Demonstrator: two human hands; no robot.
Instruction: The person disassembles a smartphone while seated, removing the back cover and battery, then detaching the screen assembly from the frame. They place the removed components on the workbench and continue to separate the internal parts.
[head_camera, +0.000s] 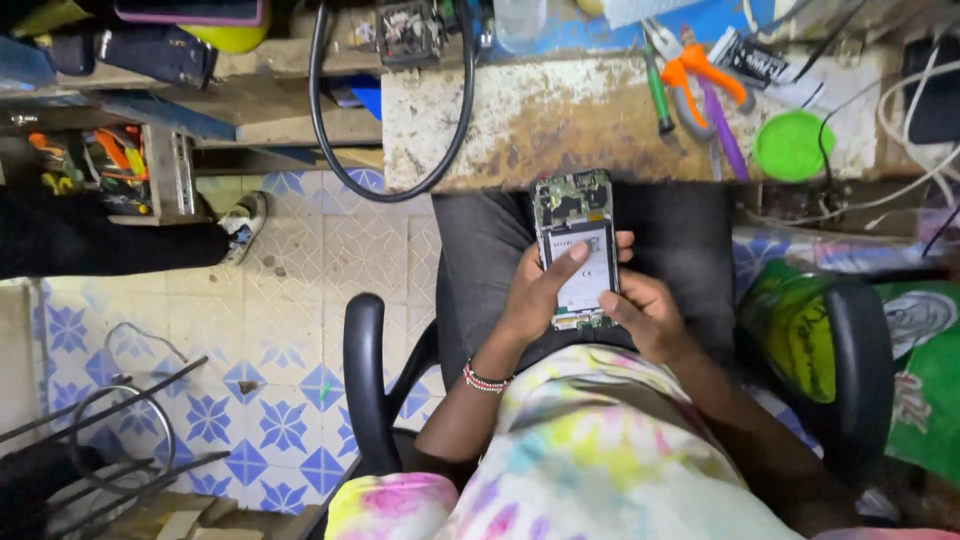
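We hold the opened phone (577, 250) over our lap, back cover off, board and battery bare. Our left hand (535, 295) wraps its left edge, thumb pressed on the battery; our right hand (645, 315) clamps the lower right corner at five o'clock. A slipping grip could drop it onto the tiled floor (290, 290) at nine o'clock; heavy thumb pressure might dent the battery. The workbench (560, 115) lies at twelve.

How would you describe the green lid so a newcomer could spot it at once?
Start at the worn workbench along the top of the view, above the opened phone held in both hands. Go to the bench's right end, just right of the orange-handled pliers. The green lid lies there flat: the only round, bright green thing among long tools and cables.
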